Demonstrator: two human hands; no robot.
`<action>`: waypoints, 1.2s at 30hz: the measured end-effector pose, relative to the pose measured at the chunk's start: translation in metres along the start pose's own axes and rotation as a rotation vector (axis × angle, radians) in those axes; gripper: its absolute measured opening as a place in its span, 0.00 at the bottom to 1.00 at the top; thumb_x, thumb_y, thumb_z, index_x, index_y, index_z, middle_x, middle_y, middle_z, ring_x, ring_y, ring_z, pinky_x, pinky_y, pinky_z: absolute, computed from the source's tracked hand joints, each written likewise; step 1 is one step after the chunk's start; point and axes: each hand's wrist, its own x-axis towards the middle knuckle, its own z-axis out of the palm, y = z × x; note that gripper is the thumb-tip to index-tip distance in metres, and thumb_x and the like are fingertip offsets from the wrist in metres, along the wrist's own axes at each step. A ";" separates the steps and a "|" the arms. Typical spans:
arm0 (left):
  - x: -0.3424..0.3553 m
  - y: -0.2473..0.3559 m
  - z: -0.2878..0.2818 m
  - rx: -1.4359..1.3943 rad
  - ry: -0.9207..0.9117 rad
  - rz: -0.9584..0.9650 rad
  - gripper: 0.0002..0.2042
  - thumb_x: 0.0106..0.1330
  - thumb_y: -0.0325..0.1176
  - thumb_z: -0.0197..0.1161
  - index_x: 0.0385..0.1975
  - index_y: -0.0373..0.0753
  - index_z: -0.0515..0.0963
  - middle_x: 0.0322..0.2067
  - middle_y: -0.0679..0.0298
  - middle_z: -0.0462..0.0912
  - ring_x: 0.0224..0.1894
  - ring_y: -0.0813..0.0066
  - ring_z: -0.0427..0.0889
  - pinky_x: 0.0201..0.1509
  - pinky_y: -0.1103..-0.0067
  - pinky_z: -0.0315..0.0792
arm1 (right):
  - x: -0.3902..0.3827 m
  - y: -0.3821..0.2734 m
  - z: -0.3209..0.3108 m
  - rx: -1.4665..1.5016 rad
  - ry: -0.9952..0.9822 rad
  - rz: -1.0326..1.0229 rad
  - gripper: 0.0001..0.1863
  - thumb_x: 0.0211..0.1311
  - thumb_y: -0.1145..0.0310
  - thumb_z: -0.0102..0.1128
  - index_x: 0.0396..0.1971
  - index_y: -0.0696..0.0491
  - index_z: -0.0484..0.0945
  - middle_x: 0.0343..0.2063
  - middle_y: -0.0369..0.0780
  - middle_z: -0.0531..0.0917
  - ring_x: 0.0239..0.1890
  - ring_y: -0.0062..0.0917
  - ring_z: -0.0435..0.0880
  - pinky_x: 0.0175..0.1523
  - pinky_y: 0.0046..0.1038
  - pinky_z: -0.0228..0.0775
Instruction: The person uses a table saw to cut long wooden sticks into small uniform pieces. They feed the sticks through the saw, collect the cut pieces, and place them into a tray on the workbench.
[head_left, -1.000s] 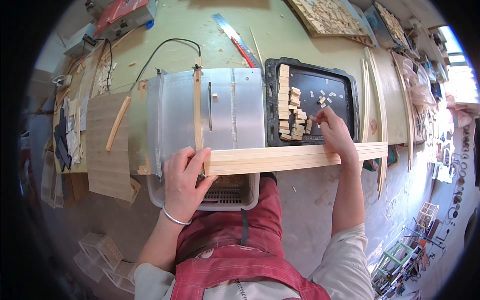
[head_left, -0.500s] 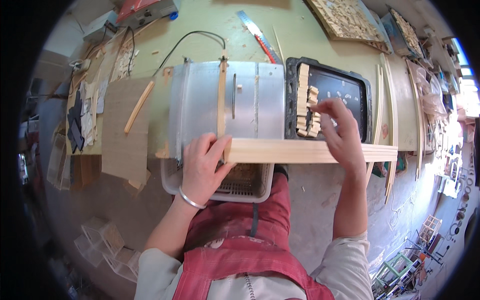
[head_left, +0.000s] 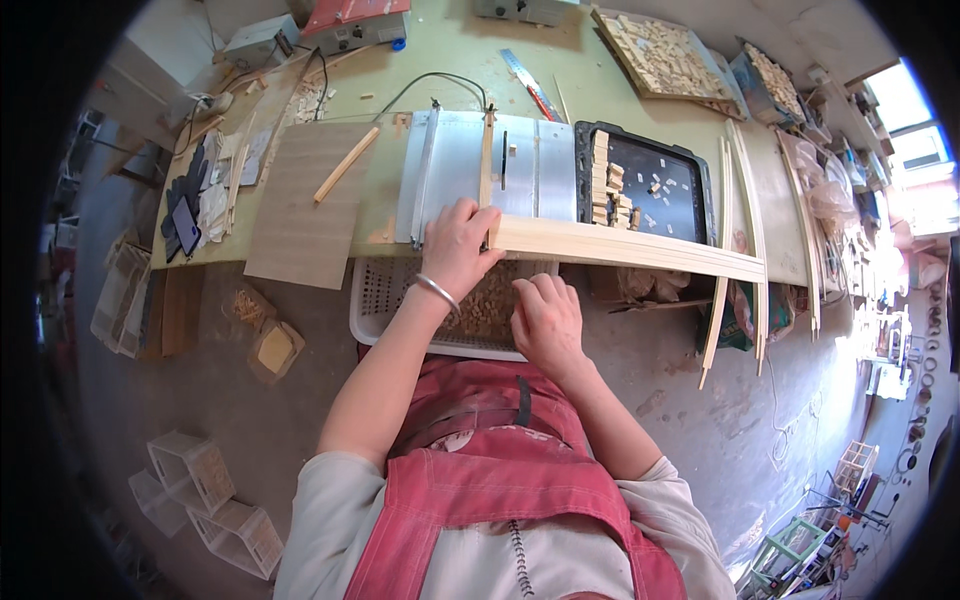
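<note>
Red apron (head_left: pixel 520 490) cloth covers my front, on the near side of the metal plate (head_left: pixel 455 170), which is my landmark on the bench. Below the plate's near edge, my right hand (head_left: pixel 548 315) hangs over a white plastic basket (head_left: pixel 372 318), fingers curled in toward the thumb; I cannot tell whether they pinch anything. Small wooden offcuts (head_left: pixel 480 310) lie in the basket. At the plate's near edge my left hand (head_left: pixel 458 243) is closed, with thumb and fingers around the left end of the pale wooden strips (head_left: pixel 630 246). Those strips lie side by side along that edge and run well past the plate to its right.

On the plate, a narrow wooden bar (head_left: pixel 487 165) runs away from me, and a little wood block (head_left: pixel 513 150) sits just right of the dark slot (head_left: pixel 504 165). To the plate's right is a black tray (head_left: pixel 680 175), with small blocks (head_left: pixel 600 180) lined up along its left side. To the plate's left lies a brown sheet (head_left: pixel 300 220) with a single stick (head_left: pixel 347 165) on it. Beyond the plate's far edge rests a steel ruler (head_left: pixel 520 72).
</note>
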 end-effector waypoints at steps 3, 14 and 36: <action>-0.002 -0.003 0.006 0.019 0.050 -0.002 0.27 0.49 0.36 0.82 0.52 0.47 0.81 0.45 0.63 0.76 0.51 0.58 0.78 0.53 0.61 0.72 | -0.023 -0.001 0.022 0.053 -0.022 0.030 0.24 0.58 0.71 0.62 0.56 0.57 0.77 0.38 0.46 0.80 0.41 0.42 0.82 0.46 0.42 0.73; -0.001 -0.007 0.008 0.024 0.001 -0.042 0.28 0.50 0.40 0.81 0.54 0.48 0.82 0.48 0.63 0.76 0.54 0.57 0.77 0.57 0.60 0.71 | -0.003 0.006 0.021 -0.003 0.007 0.185 0.36 0.59 0.74 0.57 0.71 0.56 0.64 0.42 0.52 0.83 0.41 0.49 0.86 0.44 0.47 0.80; 0.002 -0.010 0.012 0.047 0.007 -0.027 0.28 0.49 0.40 0.82 0.53 0.50 0.82 0.47 0.63 0.77 0.53 0.57 0.79 0.55 0.60 0.74 | 0.030 0.017 0.005 -0.016 -0.206 0.251 0.33 0.61 0.71 0.55 0.70 0.49 0.66 0.37 0.53 0.88 0.41 0.52 0.88 0.46 0.50 0.79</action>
